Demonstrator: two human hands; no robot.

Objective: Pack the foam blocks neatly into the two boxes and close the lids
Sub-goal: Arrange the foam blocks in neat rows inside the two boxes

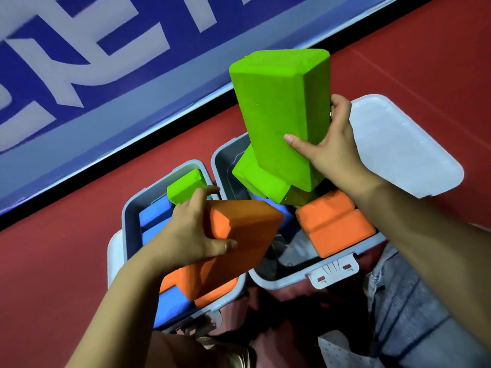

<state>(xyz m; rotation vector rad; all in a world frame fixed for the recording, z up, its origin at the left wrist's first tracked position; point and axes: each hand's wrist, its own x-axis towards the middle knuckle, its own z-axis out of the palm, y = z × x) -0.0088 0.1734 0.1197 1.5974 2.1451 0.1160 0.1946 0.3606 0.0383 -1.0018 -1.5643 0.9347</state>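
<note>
Two pale blue boxes sit side by side on a red floor, both open. The left hand (194, 229) grips an orange foam block (239, 235), thumb along its near side face and fingers wrapped over its far edge, holding it tilted above the left box (127, 216). Beyond the left hand's fingertips, a small green block (184, 185) lies at the far end of that box, with blue blocks (152, 216) beside and below the hand. More orange (220, 290) and blue foam fills the near end under the left wrist.

The right hand (332, 147) grasps a large green foam block (279, 110), thumb on its broad front face and fingers curled round its right edge, holding it upright over the right box (281, 281). Directly beneath this hand, a second green block (263, 181) leans tilted inside the box. Two orange blocks (334, 221) lie stacked under the right wrist. To the right of the right hand, the lid (414, 144) of the right box lies fully open on the floor. A latch (334, 270) projects from the box's near wall.
</note>
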